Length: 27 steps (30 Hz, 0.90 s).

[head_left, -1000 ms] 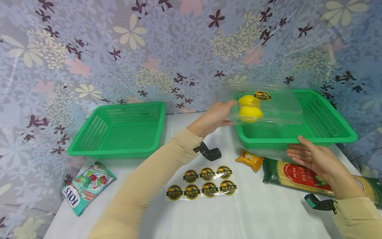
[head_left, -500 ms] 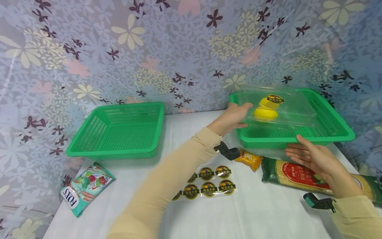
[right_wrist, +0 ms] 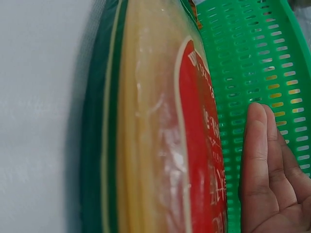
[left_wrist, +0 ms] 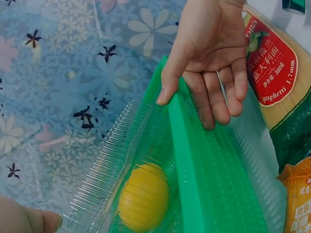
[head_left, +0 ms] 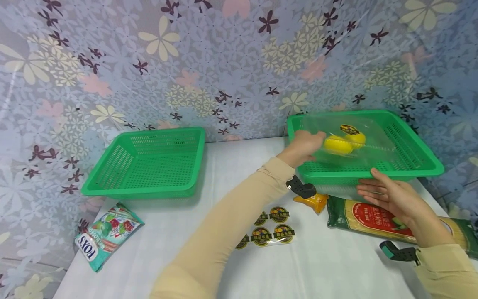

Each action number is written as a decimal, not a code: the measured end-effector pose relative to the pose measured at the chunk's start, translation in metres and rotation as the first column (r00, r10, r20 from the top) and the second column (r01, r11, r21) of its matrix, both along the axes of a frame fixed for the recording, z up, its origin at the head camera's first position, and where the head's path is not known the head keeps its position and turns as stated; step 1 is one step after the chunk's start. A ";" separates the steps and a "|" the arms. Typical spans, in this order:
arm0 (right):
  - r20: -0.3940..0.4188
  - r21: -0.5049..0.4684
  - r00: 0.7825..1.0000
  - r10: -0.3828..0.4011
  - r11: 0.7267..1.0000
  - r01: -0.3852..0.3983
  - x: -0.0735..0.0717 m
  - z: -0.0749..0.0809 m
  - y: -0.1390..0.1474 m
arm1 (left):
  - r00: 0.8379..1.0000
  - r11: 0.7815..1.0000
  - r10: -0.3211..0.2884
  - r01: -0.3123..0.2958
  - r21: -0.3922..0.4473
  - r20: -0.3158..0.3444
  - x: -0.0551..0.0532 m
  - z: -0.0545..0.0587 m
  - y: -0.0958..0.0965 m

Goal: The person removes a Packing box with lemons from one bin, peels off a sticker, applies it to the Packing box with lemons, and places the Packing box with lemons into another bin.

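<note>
In the head view my left hand point(head_left: 304, 146) grips the left end of a clear plastic box point(head_left: 377, 143) with a round label point(head_left: 349, 129) on its lid. Yellow lemons point(head_left: 337, 145) lie inside it. The box is inside the right green basket point(head_left: 429, 169), slightly blurred. My right hand point(head_left: 397, 199) is at that basket's front wall. The left wrist view shows its thumb point(left_wrist: 167, 92) resting on the rim and its fingers extended outside the wall. Only the left thumb point(left_wrist: 29, 218) shows there at the corner, against the box edge.
A second green basket point(head_left: 143, 192) stands at the left. In front of the right basket lie a spaghetti pack point(head_left: 373, 218) and a small orange packet point(head_left: 315, 202). A sheet of round stickers point(head_left: 272, 235) and a FOX'S candy bag point(head_left: 109, 236) are on the white table.
My left hand has moved right with the plastic box, which has come lower into the right basket. The lemons have rolled rightward inside it. My right hand has stayed at the rim.
</note>
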State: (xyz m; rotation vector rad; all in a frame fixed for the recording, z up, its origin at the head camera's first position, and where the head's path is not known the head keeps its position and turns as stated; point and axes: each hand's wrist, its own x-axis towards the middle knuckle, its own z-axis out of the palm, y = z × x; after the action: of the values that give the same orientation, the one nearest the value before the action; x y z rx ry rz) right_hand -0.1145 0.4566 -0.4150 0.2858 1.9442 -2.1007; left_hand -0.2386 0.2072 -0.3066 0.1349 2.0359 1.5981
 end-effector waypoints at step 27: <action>-0.001 0.023 1.000 0.000 1.000 0.000 0.001 -0.001 0.000 | 0.997 0.994 -0.052 0.047 -0.100 -0.049 -0.001 -0.006 0.004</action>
State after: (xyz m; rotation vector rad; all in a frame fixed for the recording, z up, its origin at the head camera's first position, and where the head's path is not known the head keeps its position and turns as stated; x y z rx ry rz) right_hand -0.1140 0.4565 -0.4158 0.2888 1.9704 -2.0799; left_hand -0.2391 0.2112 -0.3130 0.1908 2.1302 1.4746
